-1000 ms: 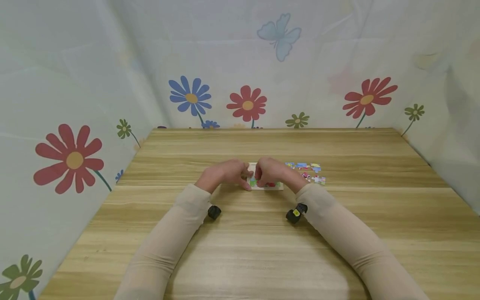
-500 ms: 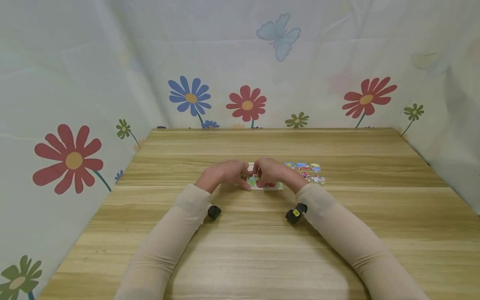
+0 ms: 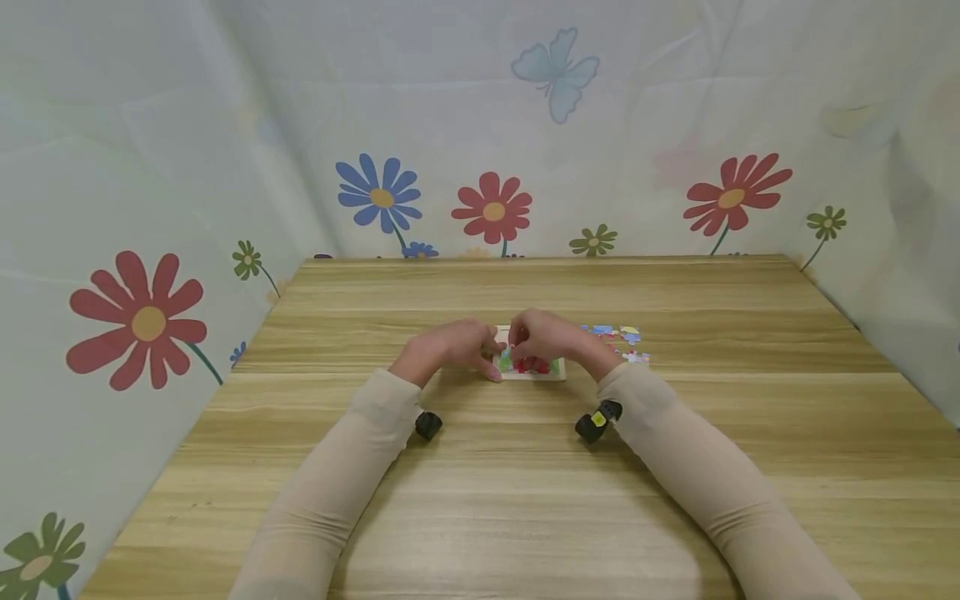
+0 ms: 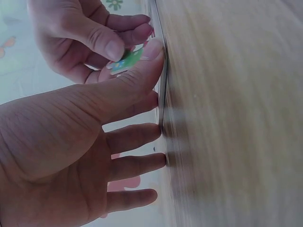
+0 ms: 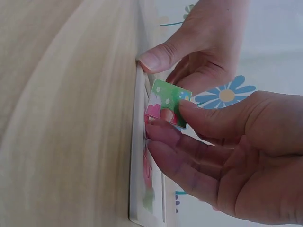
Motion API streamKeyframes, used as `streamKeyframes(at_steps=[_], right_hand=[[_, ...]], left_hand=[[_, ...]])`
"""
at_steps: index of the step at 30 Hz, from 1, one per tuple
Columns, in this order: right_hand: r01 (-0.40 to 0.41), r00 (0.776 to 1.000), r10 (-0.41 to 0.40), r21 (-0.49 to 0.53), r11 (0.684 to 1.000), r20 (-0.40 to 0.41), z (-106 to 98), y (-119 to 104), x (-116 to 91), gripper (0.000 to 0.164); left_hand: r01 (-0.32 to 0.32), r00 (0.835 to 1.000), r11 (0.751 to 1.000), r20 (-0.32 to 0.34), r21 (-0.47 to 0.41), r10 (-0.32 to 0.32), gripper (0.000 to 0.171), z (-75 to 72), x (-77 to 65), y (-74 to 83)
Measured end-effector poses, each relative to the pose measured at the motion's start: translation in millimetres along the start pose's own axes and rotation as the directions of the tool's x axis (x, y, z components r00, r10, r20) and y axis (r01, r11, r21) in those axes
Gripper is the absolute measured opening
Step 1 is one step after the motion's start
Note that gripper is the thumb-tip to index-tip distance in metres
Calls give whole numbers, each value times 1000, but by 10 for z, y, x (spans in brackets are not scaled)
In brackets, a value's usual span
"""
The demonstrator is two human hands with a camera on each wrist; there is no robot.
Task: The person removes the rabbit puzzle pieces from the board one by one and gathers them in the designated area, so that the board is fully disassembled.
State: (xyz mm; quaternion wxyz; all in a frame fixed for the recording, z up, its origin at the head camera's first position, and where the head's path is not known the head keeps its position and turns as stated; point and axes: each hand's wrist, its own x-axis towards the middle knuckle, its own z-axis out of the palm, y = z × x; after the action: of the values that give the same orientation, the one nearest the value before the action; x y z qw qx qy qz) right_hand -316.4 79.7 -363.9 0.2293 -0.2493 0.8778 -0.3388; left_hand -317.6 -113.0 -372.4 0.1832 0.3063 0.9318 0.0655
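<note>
A green puzzle piece (image 5: 165,92) with white, pink and blue printed spots is pinched between the thumb and fingers of my right hand (image 3: 551,336). It is held tilted just over a shallow, pale-rimmed puzzle board (image 3: 555,377), whose printed picture shows red and green. At the board's left side rests my left hand (image 3: 452,342), its thumb (image 4: 154,49) touching the near edge. The other fingers of that hand reach out fairly straight, their tips near the tabletop. Part of the board is hidden beneath both hands.
Several loose puzzle pieces (image 3: 622,335) lie on the wooden table (image 3: 480,492) right of the board, partly hidden by the right wrist. A curtain (image 3: 637,150) printed with flowers hangs behind and beside the table. Both wrists carry small black cameras (image 3: 429,425).
My right hand has lifted slightly and turned at the wrist, uncovering more of the board's red picture and covering some loose pieces. The left hand has stayed at the board's side.
</note>
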Motion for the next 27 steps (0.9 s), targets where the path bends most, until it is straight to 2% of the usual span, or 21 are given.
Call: streamKeyframes(at_steps=[5,11,19,27], right_hand=[[6,1000,-8,86,996,18,-70,21,-62,8],[9,1000,-10,169,986,6,-223,124,-247,7],[-21,995,40,187,982,-96,-460,422,-521,20],[-54,994,71,196,979,-83,-567,616,-687,22]], left_hand=[[-3,1000,1000,4,8,2,63,-17,10,36],[8,1000,1000,18,18,-9,68,-23,14,49],[-4,1000,999,9,35,4,67,-2,3,32],[0,1000,1000,4,14,0,68,-4,6,26]])
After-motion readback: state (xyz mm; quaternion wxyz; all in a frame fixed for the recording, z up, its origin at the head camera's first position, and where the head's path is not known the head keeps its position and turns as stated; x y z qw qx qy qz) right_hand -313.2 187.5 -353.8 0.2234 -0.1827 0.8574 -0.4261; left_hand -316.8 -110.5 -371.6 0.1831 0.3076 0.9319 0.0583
